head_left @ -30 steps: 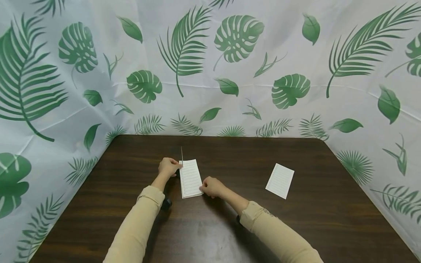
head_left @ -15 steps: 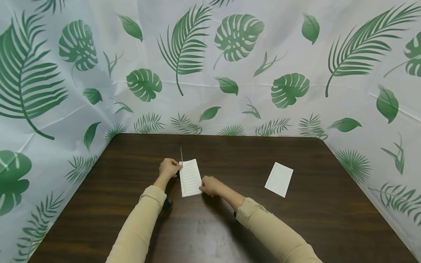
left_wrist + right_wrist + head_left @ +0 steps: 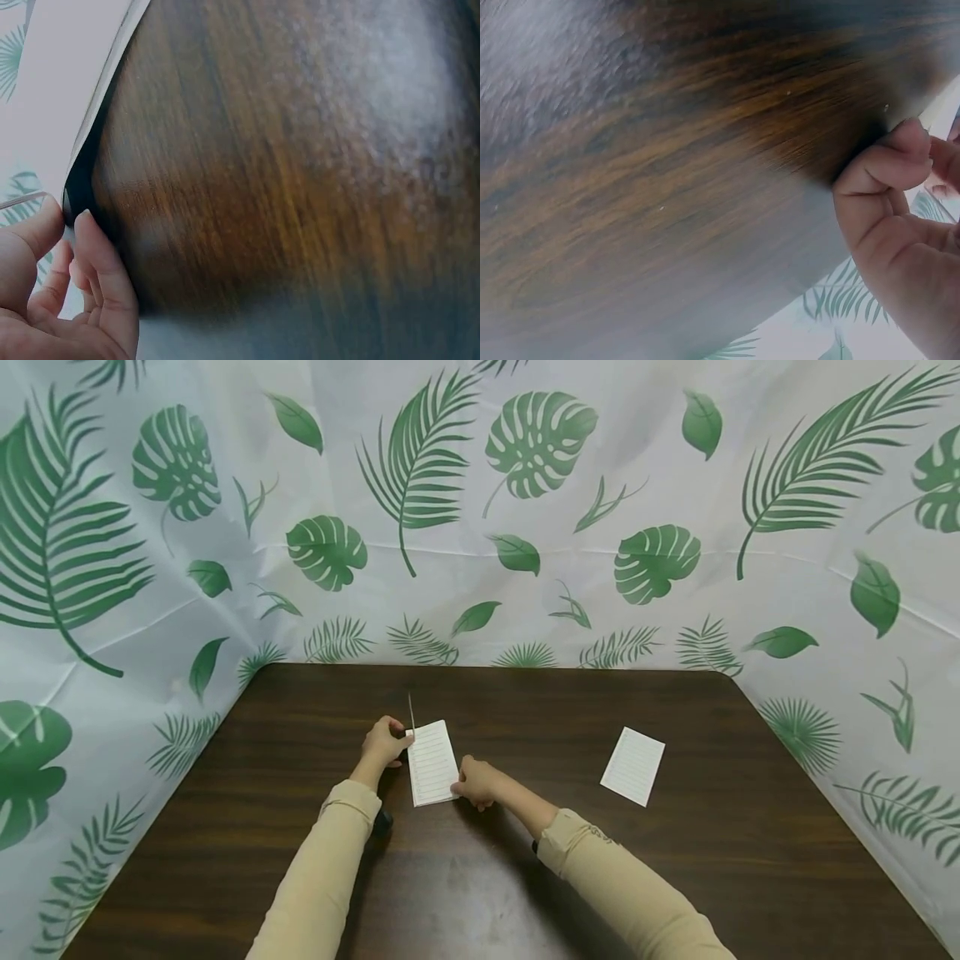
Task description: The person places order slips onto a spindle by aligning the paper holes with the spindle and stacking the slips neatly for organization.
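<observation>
A small stack of white lined paper [image 3: 432, 764] lies left of the middle of the brown table in the head view. My left hand [image 3: 381, 745] pinches its upper left edge between thumb and fingers. A thin, pale strip [image 3: 411, 712], seen edge-on, stands up at that corner; what it is I cannot tell. At the lower right corner, my right hand [image 3: 478, 781] pinches the paper with thumb and bent index finger. The left wrist view shows the stack's underside in shadow beside the left fingertips [image 3: 86, 225]. In the right wrist view, the right index finger [image 3: 881, 166] is curled at the paper's edge.
A single white lined sheet [image 3: 633, 766] lies on the right part of the dark wood table [image 3: 525, 718]. Behind the table and along its sides hangs a white cloth [image 3: 555, 585] printed with green leaves.
Both hands keep their hold on the paper stack and barely move. Its bottom edges look slightly more even than a second ago. The whole head view has shifted a little.
</observation>
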Demonstrator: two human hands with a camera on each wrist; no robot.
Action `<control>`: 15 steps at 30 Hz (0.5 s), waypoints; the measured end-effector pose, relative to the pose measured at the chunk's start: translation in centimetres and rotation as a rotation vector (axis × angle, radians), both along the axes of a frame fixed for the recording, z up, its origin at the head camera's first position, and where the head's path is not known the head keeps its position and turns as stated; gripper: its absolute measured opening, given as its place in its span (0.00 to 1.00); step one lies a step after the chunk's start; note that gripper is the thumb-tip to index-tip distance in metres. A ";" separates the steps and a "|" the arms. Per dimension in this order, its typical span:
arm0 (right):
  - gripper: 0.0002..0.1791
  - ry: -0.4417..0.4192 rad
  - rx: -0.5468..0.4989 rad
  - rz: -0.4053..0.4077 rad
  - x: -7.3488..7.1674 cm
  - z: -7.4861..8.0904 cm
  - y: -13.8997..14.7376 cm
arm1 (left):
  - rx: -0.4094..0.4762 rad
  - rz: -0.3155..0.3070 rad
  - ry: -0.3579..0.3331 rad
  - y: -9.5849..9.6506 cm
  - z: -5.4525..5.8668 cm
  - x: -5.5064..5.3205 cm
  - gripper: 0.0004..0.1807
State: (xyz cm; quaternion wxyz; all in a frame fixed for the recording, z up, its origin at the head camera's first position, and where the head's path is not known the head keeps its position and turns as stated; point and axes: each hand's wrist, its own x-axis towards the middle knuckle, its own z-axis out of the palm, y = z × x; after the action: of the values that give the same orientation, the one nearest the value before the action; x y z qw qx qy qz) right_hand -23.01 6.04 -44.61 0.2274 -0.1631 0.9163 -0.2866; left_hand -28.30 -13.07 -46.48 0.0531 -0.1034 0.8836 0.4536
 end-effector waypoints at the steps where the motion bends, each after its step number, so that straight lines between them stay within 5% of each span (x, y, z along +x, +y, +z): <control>1: 0.08 -0.014 -0.023 -0.008 -0.1 0.0 0.1 | -0.006 -0.011 0.002 0.0 0.0 0.0 0.15; 5: 0.12 -0.077 -0.100 -0.046 -0.3 -0.2 0.2 | -0.047 -0.067 -0.010 -0.1 0.0 -0.2 0.15; 8: 0.13 -0.103 -0.136 -0.066 -0.3 -0.3 0.3 | -0.066 -0.127 -0.010 -0.7 -1.4 -1.4 0.16; 11: 0.14 -0.106 -0.159 -0.082 -0.2 -0.3 0.3 | -0.052 -0.156 0.017 -2.6 -8.5 -6.6 0.20; 15: 0.14 -0.102 -0.186 -0.105 -0.3 -0.3 0.5 | -0.034 -0.165 0.048 -6.1 -22.4 -16.6 0.29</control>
State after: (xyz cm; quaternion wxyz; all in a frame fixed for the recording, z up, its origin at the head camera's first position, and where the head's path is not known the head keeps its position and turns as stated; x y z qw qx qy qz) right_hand -23.26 6.50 -44.91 0.2421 -0.1204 0.8804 -0.3896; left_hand -44.92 -19.21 -68.86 0.0673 -0.0200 0.8978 0.4349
